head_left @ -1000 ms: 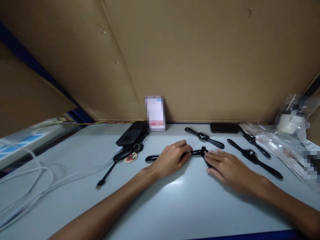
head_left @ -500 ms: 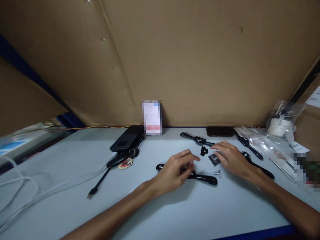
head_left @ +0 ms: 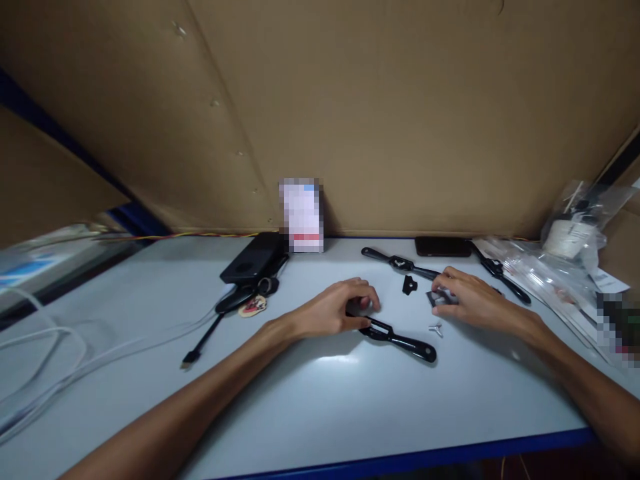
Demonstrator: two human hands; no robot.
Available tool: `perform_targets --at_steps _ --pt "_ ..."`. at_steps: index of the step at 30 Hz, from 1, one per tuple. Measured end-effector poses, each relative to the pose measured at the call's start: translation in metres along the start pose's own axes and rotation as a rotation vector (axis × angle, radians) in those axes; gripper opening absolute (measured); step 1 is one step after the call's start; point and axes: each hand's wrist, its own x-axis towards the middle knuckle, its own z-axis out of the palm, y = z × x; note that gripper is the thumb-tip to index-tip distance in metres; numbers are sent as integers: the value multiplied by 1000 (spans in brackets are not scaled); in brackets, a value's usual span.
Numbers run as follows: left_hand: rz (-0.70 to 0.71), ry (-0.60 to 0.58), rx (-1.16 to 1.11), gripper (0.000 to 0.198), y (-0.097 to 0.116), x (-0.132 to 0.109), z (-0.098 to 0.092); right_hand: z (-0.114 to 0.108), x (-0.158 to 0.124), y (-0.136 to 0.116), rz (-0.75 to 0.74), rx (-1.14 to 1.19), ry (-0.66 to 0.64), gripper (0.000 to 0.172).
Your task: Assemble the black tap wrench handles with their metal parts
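Observation:
My left hand (head_left: 337, 308) is closed around the left handle of a black spokeshave body (head_left: 411, 346), its thumb by the slotted middle; the hand hides that handle. My right hand (head_left: 463, 297) has its thumb and fingers at the edges of a small, dark metal blade (head_left: 433, 299), gripping it low over the table. Just below the blade lies a silver thumbscrew (head_left: 437, 329). A black lever cap (head_left: 409, 285) rests between the hands. Behind it is another black spokeshave (head_left: 400, 263), its right end partly covered by my right hand.
A further spokeshave (head_left: 495, 267) lies at the right beside clear plastic bags (head_left: 545, 280). A dark phone (head_left: 443, 247) lies at the back, and a lit screen (head_left: 303, 217) leans on the cardboard wall. At left are a black power bank (head_left: 250, 260) and white cables (head_left: 65, 347).
My left hand has shifted left along the spokeshave body, uncovering its slotted middle. My right hand's fingers have come down onto the blade, which has moved slightly right. The camera view has tilted.

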Motion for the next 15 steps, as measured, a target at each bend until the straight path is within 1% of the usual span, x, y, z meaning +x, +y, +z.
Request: perform_targets --at_steps 2,5,8,10,12,15 --pt "-17 46 3 14 1 1 4 1 1 5 25 14 17 22" --pt "-4 93 -45 11 4 2 8 2 3 7 51 45 40 22" --pt "19 50 -70 13 7 2 7 -1 3 7 96 38 16 25" --pt "12 15 -33 21 8 1 7 -5 2 9 105 32 -20 31" --pt "-9 -10 25 27 10 0 7 -6 2 12 93 36 -44 30" --pt "-29 -36 61 29 13 -2 10 -4 4 19 109 54 -54 29"
